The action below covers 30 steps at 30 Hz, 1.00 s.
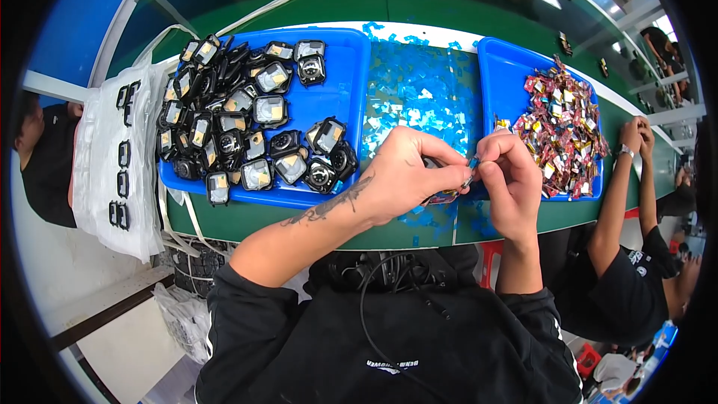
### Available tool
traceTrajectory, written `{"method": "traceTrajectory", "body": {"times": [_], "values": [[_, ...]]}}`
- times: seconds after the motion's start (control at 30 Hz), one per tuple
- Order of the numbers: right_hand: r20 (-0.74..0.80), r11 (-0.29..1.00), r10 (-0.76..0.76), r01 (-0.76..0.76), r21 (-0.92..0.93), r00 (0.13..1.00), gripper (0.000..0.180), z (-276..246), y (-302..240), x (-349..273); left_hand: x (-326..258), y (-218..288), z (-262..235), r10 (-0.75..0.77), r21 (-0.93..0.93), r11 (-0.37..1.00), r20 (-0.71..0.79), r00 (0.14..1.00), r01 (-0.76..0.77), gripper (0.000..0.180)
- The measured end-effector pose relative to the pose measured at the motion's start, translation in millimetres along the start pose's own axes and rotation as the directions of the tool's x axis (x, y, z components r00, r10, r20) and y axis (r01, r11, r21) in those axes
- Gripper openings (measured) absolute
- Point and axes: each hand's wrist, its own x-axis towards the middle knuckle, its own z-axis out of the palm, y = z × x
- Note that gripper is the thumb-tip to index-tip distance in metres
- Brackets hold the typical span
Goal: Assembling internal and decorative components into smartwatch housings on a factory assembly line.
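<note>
Above the middle of the table my left hand (404, 176) is closed around a small dark and reddish part (443, 197), mostly hidden by the fingers. My right hand (512, 176) meets it, thumb and forefinger pinched on a small piece of blue film (473, 162) at the part's edge. Left of my hands, a blue tray (346, 67) holds a heap of black smartwatch cases (229, 121). On the right stands another blue tray (499, 67), with a pile of small red, gold and white electronic parts (561, 131).
Many blue film scraps (419, 90) lie on the green table (351, 239) between the trays. White sheets (101, 164) with several black frames are stacked at the left. A co-worker's hands (636, 136) rest near the right tray; another person sits far left.
</note>
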Motion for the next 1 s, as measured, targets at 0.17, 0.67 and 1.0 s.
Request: {"method": "traceTrajectory", "body": {"times": [0.17,0.67,1.0], "values": [[-0.165,0.98,0.078,-0.045,0.196,0.983,0.01,10,2,-3,-3,-4,6,0.273,0.302,0.925,-0.103,0.956,-0.232,0.013],[-0.18,0.772,-0.293,0.121,-0.623,0.939,0.011,25,-21,0,1,-21,9,0.815,0.844,0.262,0.066,0.575,-0.468,0.022],[-0.197,0.772,-0.278,0.097,-0.628,0.94,0.011,29,-20,2,0,-22,7,0.841,0.885,0.128,0.143,0.522,-0.448,0.026]]}}
